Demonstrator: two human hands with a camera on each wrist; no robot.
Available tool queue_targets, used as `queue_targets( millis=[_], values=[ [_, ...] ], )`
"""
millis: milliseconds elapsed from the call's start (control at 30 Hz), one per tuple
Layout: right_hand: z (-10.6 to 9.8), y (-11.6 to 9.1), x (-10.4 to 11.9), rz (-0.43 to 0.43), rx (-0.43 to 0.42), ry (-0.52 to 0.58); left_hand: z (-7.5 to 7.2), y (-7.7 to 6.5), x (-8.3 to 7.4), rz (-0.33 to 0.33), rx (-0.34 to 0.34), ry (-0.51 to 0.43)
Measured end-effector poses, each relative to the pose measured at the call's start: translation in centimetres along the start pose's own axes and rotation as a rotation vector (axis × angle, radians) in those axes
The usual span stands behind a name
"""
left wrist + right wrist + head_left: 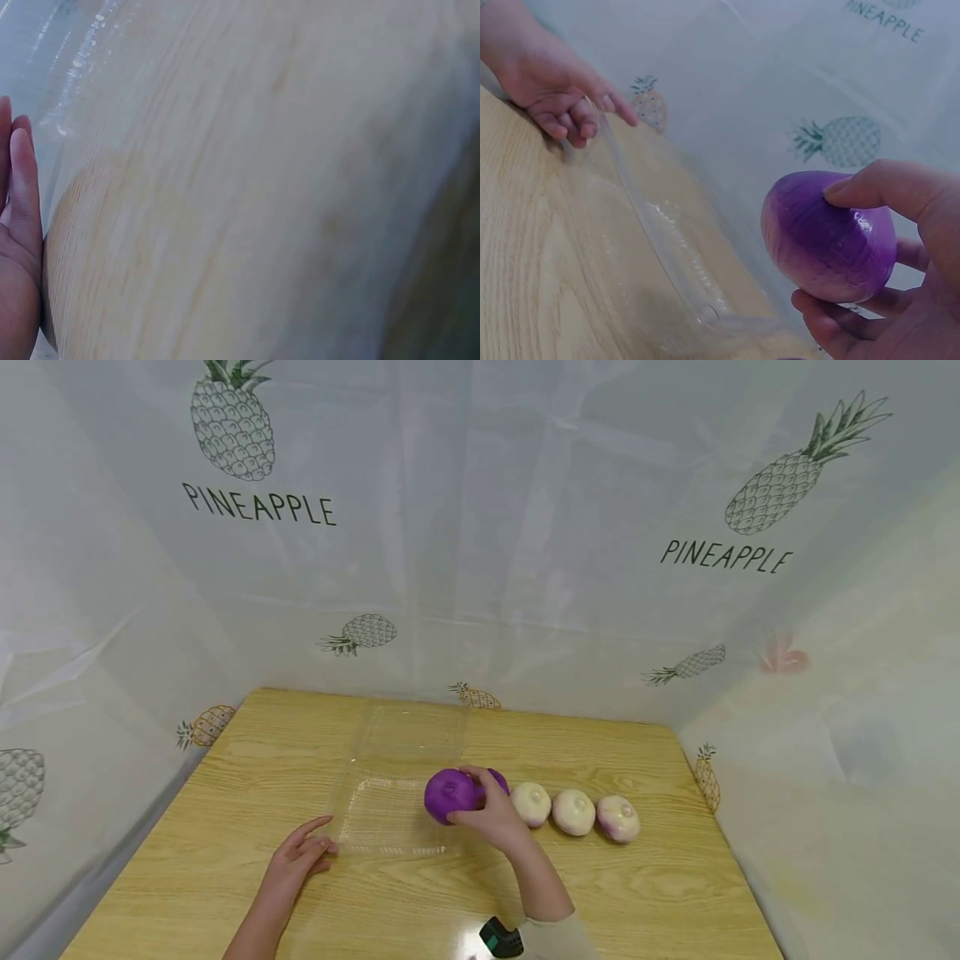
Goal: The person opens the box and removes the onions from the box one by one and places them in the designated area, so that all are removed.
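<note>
My right hand (491, 817) holds a purple onion (450, 796) above the right part of a clear plastic clamshell box (390, 814). In the right wrist view the thumb presses on top of the onion (829, 236) and the fingers support it from below. A second purple onion (498, 781) shows partly behind that hand. My left hand (298, 856) is at the near left corner of the box, its fingertips right at the rim. Its fingers look fairly straight in the left wrist view, where only part of the hand (19, 225) shows.
Several round vegetables stand in a row right of the box: a white one (530, 804), another white one (573, 812) and a purple-tinged one (618, 819). The box's lid (411, 731) lies back. Pineapple-print sheeting (510, 568) surrounds the wooden table (652, 902).
</note>
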State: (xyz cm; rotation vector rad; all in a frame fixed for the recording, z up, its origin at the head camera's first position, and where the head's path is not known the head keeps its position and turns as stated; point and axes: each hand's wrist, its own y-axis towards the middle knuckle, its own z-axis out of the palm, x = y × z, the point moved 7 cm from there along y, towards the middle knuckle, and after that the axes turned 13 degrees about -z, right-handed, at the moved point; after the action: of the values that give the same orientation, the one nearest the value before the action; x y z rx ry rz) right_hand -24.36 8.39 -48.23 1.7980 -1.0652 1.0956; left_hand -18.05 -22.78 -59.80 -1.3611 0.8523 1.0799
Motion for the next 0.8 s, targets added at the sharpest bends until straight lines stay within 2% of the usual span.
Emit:
queue_targets(
  millis=[67,133,300,367,567,800],
  values=[
    [-0.5,-0.2,-0.1,0.005,-0.010,0.022,0.0,-0.1,0.0,0.001,0.003,0.002],
    [-1.1,-0.5,0.7,0.017,-0.019,0.043,0.0,-0.1,0.0,0.003,0.002,0.001],
    [-2.4,-1.1,0.3,0.040,-0.066,0.047,-0.1,0.0,0.1,0.009,0.001,-0.010],
    [-2.8,-1.3,-1.0,0.051,-0.091,0.048,-0.1,0.0,0.0,0.012,0.003,-0.015],
    [-3.9,-2.2,-2.0,0.098,-0.137,0.073,-0.1,0.0,-0.2,0.036,0.009,-0.012],
    [-5.3,-3.6,-3.3,0.151,-0.213,0.051,-0.1,0.0,-0.2,0.041,0.006,-0.015]
  ],
)
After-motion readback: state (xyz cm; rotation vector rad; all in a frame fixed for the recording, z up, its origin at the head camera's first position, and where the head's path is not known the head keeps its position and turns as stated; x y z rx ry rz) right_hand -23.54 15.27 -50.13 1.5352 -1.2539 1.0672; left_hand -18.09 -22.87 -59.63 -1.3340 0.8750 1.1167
